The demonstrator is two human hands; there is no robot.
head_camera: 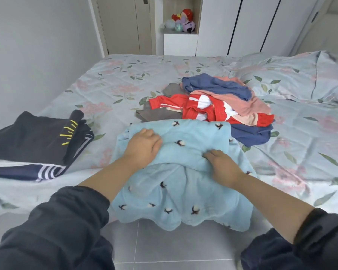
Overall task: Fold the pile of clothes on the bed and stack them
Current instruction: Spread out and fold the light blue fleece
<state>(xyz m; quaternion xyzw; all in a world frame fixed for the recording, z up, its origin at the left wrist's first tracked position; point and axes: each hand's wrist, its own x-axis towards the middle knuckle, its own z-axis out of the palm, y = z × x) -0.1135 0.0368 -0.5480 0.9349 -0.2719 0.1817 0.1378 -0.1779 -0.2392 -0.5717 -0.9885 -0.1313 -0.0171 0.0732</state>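
Clothes (219, 102) lie heaped behind while my left hand (142, 146) and right hand (223, 165), fingers curled, grip the blue garment (183, 191) at its fold to set the crease.

one blue garment (183, 193), one pile (213, 103), one stack (31, 139), one pillow (300, 75).

Both forearms reach in from the lower corners of the frame, bare beyond dark sleeves. The left hand (142, 146) lies knuckles-up at centre, fingers curled into the cloth (183, 191). The right hand (223, 165), just right of it, grips the same way.
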